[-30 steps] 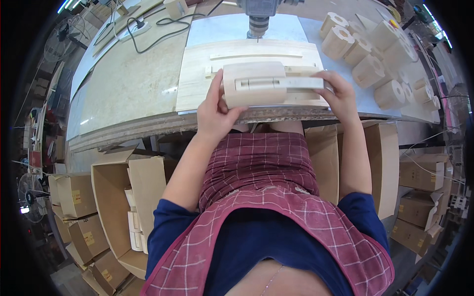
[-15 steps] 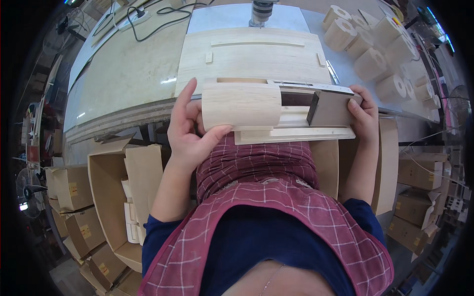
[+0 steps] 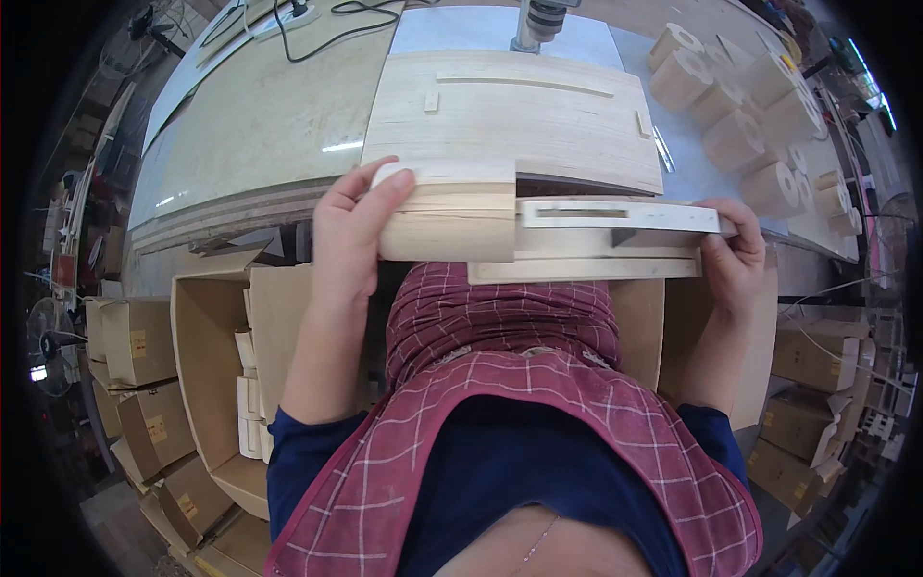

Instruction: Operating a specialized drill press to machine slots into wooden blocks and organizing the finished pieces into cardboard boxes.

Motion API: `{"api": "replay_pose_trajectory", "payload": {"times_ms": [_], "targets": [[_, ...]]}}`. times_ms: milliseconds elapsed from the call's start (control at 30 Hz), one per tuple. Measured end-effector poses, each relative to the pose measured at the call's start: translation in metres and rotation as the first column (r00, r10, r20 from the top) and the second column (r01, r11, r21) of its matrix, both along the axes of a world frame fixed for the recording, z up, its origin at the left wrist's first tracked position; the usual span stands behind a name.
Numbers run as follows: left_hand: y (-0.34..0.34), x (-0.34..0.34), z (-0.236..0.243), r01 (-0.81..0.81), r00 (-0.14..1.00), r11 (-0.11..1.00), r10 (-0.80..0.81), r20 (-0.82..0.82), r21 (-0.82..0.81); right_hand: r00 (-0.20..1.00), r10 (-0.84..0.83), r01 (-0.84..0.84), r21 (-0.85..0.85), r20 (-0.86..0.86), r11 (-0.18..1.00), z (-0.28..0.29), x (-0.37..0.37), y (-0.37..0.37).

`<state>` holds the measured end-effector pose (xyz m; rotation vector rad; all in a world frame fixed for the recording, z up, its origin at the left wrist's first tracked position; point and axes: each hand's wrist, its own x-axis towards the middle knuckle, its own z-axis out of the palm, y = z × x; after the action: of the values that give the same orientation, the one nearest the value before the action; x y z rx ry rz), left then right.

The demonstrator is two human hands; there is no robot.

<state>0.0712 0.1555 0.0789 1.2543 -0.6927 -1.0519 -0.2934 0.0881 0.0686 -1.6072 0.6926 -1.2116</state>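
My left hand (image 3: 358, 216) is closed round the left end of a pale wooden cylinder (image 3: 457, 223), its thumb lying on top. To the right of the cylinder is a long, flat slotted strip (image 3: 625, 214), white on its upper face. The strip's far right end is gripped by my right hand (image 3: 735, 248), thumb below and fingers behind. Under the strip a dark block (image 3: 663, 237) shows in part. A pale wooden ledge (image 3: 588, 269) runs below, over my lap. How strip, block and cylinder join is hidden.
A wooden board (image 3: 510, 120) with thin strips fixed on it lies on the bench, beneath a drill chuck (image 3: 540, 21). Several wooden cylinders with holes (image 3: 740, 135) stand at the right. An open cardboard box (image 3: 207, 375) is at my left, and a black cable (image 3: 332, 48) crosses the bench.
The cylinder and slotted strip have turned so the slot faces up and the block is mostly covered. My left thumb has moved from the cylinder's lower edge to its top.
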Motion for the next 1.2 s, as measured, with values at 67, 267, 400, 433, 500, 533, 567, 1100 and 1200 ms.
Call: {"api": "replay_pose_trajectory", "payload": {"times_ms": [67,267,400,433,500,533,567,1100,1200], "targets": [[-0.003,-0.002,-0.006,0.007,1.0,1.0,-0.006,-0.009,0.015,0.998,-0.037,0.034,-0.055,-0.05,0.998,0.001,0.007,0.003],[-0.002,-0.005,0.001,0.044,0.995,0.998,-0.048,0.086,0.044,0.995,-0.01,0.003,0.066,0.103,0.998,-0.018,0.003,0.001],[-0.001,-0.006,0.002,0.058,0.993,0.997,-0.063,0.102,0.048,0.994,-0.033,0.029,0.044,0.104,0.999,-0.02,0.001,0.004],[-0.002,-0.007,0.002,0.06,0.993,0.997,-0.065,0.102,0.048,0.995,-0.057,0.056,0.01,0.076,0.998,-0.02,0.001,0.005],[-0.004,-0.01,0.0,0.039,0.997,0.998,-0.042,0.072,0.042,0.999,-0.042,0.043,-0.031,0.021,0.999,-0.014,0.009,0.01],[-0.003,-0.011,-0.003,0.04,0.996,0.998,-0.043,0.073,0.042,0.999,-0.024,0.022,-0.071,-0.034,0.997,-0.011,0.012,0.011],[-0.002,-0.011,-0.006,0.065,0.994,0.996,-0.07,0.083,0.053,0.999,-0.025,0.023,-0.071,-0.034,0.997,-0.01,0.012,0.013],[-0.014,-0.048,-0.007,0.26,0.962,0.958,-0.267,-0.052,-0.118,0.967,-0.197,0.178,-0.129,-0.161,0.976,-0.041,0.062,-0.011],[-0.04,-0.044,-0.025,0.31,0.946,0.94,-0.289,0.149,-0.142,0.957,-0.244,0.23,-0.104,-0.156,0.968,-0.054,0.067,-0.04]]}}
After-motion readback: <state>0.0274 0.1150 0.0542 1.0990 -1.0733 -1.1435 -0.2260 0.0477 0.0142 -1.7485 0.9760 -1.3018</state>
